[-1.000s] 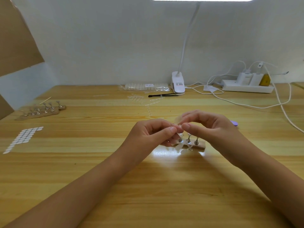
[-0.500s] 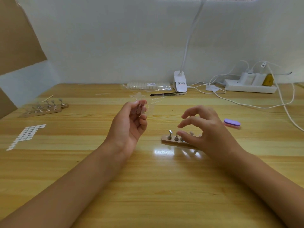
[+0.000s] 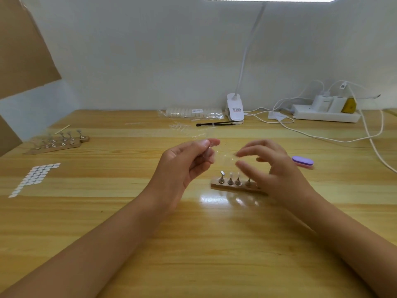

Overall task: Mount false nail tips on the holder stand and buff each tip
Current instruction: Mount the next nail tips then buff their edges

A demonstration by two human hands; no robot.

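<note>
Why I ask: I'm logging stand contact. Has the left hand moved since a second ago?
Yes. The left hand has drawn away from the holder stand, up and to the left, now clear of it.

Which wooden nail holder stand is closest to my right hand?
The centre wooden stand with metal pegs, partly hidden by the right hand; the other wooden stands sit far left.

I see a wooden table (image 3: 214, 244) carrying a holder stand (image 3: 234, 187) at centre, with a purple buffer (image 3: 303, 161) near its right. Spare stands (image 3: 58, 143) and white adhesive dots (image 3: 34, 178) lie far left, and a power strip (image 3: 324, 114) sits at the back.
</note>
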